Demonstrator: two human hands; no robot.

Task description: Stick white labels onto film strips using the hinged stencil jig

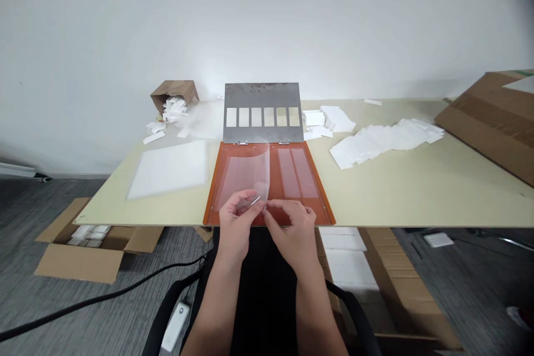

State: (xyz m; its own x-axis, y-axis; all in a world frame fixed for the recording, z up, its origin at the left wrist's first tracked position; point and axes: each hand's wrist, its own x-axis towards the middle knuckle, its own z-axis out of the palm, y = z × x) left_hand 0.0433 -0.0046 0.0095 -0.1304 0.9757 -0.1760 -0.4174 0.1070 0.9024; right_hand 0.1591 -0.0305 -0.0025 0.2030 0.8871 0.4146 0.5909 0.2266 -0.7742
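Observation:
A translucent film sheet (246, 169) covers the left part of an orange tray-like jig (274, 178), its near right corner lifted. At that corner my left hand (237, 222) pinches the film between thumb and fingers. A thin, shiny, rod-like piece (256, 199) shows at its fingers; its kind I cannot make out. My right hand (294, 225) is closed in a pinch at the same corner, fingertips touching or nearly touching the left ones. Hinged behind the jig stands a grey metal plate (262, 97) with a row of several pale rectangular windows.
A stack of translucent sheets (169, 169) lies left of the jig. Behind it, a small cardboard box (175, 92) spills white scraps. White cards (386, 139) fan out at right, near a large cardboard box (492, 122). Open boxes stand on the floor, including one (83, 261) at left.

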